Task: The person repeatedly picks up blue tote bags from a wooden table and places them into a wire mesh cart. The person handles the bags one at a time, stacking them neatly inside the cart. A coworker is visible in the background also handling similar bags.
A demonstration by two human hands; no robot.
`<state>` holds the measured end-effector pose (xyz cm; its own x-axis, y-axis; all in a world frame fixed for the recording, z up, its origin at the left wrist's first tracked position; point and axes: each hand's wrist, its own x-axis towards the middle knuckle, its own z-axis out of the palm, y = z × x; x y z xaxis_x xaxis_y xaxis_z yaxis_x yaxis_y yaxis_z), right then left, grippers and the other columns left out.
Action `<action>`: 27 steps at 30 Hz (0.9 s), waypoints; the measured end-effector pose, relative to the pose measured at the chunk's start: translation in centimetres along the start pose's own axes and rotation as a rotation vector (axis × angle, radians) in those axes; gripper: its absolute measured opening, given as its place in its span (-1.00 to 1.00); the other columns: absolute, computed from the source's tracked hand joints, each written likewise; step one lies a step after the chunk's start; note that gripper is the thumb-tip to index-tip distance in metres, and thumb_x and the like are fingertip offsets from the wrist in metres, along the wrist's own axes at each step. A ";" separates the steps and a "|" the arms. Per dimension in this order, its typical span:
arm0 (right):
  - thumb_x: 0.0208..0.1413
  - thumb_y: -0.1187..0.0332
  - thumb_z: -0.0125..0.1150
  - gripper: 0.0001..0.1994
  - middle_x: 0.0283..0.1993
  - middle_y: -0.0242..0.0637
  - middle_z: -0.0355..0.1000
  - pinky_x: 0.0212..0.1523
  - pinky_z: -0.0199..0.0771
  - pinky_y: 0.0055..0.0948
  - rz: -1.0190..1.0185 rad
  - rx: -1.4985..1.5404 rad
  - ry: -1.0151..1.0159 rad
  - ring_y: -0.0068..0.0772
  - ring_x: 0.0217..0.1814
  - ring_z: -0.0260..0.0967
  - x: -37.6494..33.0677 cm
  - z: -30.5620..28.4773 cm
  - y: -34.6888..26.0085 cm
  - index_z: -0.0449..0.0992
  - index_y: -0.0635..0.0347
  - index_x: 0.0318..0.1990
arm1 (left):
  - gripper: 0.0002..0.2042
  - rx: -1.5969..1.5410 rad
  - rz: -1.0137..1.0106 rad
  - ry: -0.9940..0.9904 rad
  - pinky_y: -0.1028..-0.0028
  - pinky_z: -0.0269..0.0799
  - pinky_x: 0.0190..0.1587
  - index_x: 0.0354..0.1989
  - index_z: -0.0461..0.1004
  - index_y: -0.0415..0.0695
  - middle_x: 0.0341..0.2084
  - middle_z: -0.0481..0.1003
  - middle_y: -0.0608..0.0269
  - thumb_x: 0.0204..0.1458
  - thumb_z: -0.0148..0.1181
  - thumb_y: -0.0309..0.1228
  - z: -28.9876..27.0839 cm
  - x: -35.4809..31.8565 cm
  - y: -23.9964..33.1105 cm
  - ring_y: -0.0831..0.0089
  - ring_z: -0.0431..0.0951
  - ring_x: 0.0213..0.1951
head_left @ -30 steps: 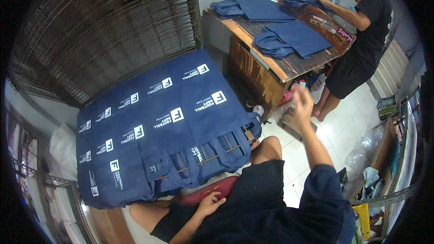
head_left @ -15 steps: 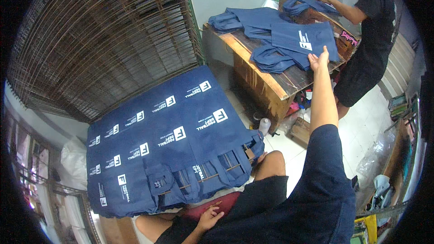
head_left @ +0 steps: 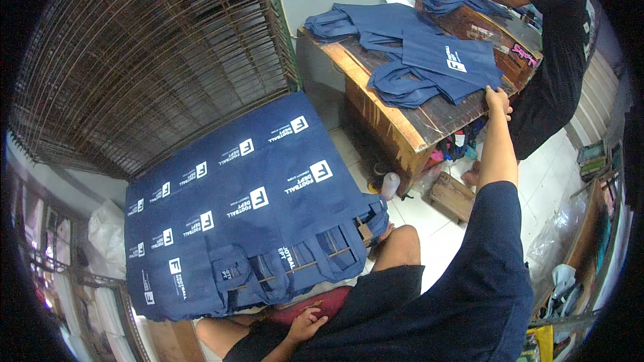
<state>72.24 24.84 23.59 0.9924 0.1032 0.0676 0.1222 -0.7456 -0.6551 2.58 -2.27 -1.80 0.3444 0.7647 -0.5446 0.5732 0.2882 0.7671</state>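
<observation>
On the wooden table at the right lies a navy cloth tote bag (head_left: 429,53) with a white print. It rests on other navy bags whose handle loops (head_left: 402,87) hang toward the near side. My right hand (head_left: 497,99), arm stretched out, pinches that top bag at its near right corner, by the table edge. My left hand (head_left: 307,326) rests on my lap with loosely bent, parted fingers and nothing in it. In front of me, rows of printed navy tote bags (head_left: 268,161) overlap across a wire rack, handles toward my knees.
Tilted wire racks (head_left: 154,60) rise behind the laid-out bags. A co-worker (head_left: 560,53) in black stands beyond the wooden table (head_left: 376,114), a hand near more navy bags (head_left: 456,0). A pale bottle (head_left: 390,186) and small wooden stool (head_left: 451,196) stand on the tiled floor.
My right hand has gone from an open, upturned palm to gripping the bag's corner. The co-worker's arm and body have shifted. My view has moved slightly; my left hand stays on my lap.
</observation>
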 end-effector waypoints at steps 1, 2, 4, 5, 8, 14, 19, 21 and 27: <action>-0.10 -0.09 0.13 -0.42 0.24 -0.26 0.22 0.22 0.02 -0.06 -0.033 0.062 0.006 -0.07 0.30 0.07 1.4 0.4 0.9 0.34 -0.28 0.16 | -0.58 0.011 -0.002 -0.014 0.50 0.35 -0.41 -0.10 0.38 -0.18 -0.64 0.45 0.26 -0.05 0.27 -0.17 0.0 0.2 -0.1 0.54 0.44 -0.54; -0.10 -0.09 0.13 -0.41 0.23 -0.25 0.24 0.21 0.08 -0.11 -0.064 0.125 0.015 -0.10 0.27 0.12 3.9 1.2 2.6 0.34 -0.24 0.16 | -0.58 0.023 -0.001 -0.030 0.50 0.35 -0.40 -0.10 0.38 -0.17 -0.63 0.46 0.25 -0.05 0.27 -0.17 -0.1 0.7 -0.2 0.52 0.45 -0.53; -0.13 -0.08 0.15 -0.43 0.12 -0.19 0.35 0.14 0.26 -0.25 -0.111 0.190 0.107 -0.15 0.15 0.30 4.4 2.4 3.3 0.43 -0.11 0.08 | -0.58 0.059 0.009 -0.022 0.49 0.36 -0.39 -0.10 0.39 -0.16 -0.63 0.46 0.25 -0.05 0.27 -0.15 -0.1 0.5 -0.3 0.50 0.47 -0.51; -0.14 -0.06 0.16 -0.46 0.09 -0.18 0.38 0.14 0.27 -0.24 -0.091 0.225 0.097 -0.14 0.14 0.31 3.4 1.9 3.0 0.46 -0.10 0.05 | -0.58 0.085 0.026 -0.003 0.49 0.36 -0.38 -0.10 0.39 -0.16 -0.63 0.46 0.25 -0.05 0.27 -0.15 -0.1 0.3 -0.2 0.49 0.48 -0.50; -0.17 0.12 0.21 -0.62 -0.08 -0.17 0.48 0.06 0.34 -0.21 -0.051 0.296 0.146 -0.11 0.03 0.39 0.1 -0.5 2.4 0.57 -0.09 -0.12 | -0.56 0.071 -0.020 0.019 0.49 0.37 -0.36 -0.09 0.39 -0.15 -0.62 0.47 0.25 -0.06 0.27 -0.13 0.3 0.4 -1.6 0.48 0.49 -0.49; -0.22 0.30 0.15 -0.71 -0.30 -0.29 0.52 -0.08 0.38 -0.25 -0.176 0.393 0.559 -0.16 -0.21 0.46 4.4 -1.1 5.2 0.51 -0.05 -0.22 | -0.57 0.001 0.083 0.036 0.52 0.35 -0.43 -0.08 0.40 -0.15 -0.65 0.41 0.29 -0.06 0.28 -0.17 -0.1 -0.4 0.6 0.52 0.41 -0.57; -0.03 0.48 0.13 -0.57 0.03 -0.25 0.39 0.02 0.32 -0.45 -0.951 0.756 0.552 -0.39 0.01 0.38 1.0 -13.0 -0.9 0.32 0.11 0.07 | -0.66 0.089 0.456 0.118 0.55 0.30 -0.54 -0.15 0.47 -0.14 -0.66 0.37 0.34 -0.11 0.33 -0.29 -2.6 -3.1 10.2 0.57 0.34 -0.63; 0.05 0.56 0.06 -0.57 0.03 -0.32 0.37 0.04 0.28 -0.49 -1.209 0.829 0.263 -0.44 0.02 0.34 -3.1 -17.9 -5.0 0.29 0.12 0.12 | -0.68 0.124 0.642 0.183 0.54 0.29 -0.56 -0.19 0.49 -0.14 -0.64 0.37 0.34 -0.14 0.35 -0.33 -4.3 -3.8 14.0 0.56 0.34 -0.64; 0.08 0.60 0.06 -0.53 -0.05 -0.42 0.37 -0.09 0.28 -0.67 -1.560 0.583 -0.095 -0.67 -0.08 0.29 -18.2 -32.4 -8.7 0.25 0.10 0.18 | -0.59 0.085 1.114 0.372 0.48 0.35 -0.43 -0.11 0.47 -0.12 -0.50 0.43 0.28 -0.20 0.37 -0.33 -10.4 -0.5 28.3 0.46 0.42 -0.46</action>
<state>53.68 8.12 52.46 -0.0741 0.5155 0.8537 0.8835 0.4310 -0.1835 10.89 11.47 23.66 0.4563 0.6951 0.5555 0.1450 -0.6740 0.7243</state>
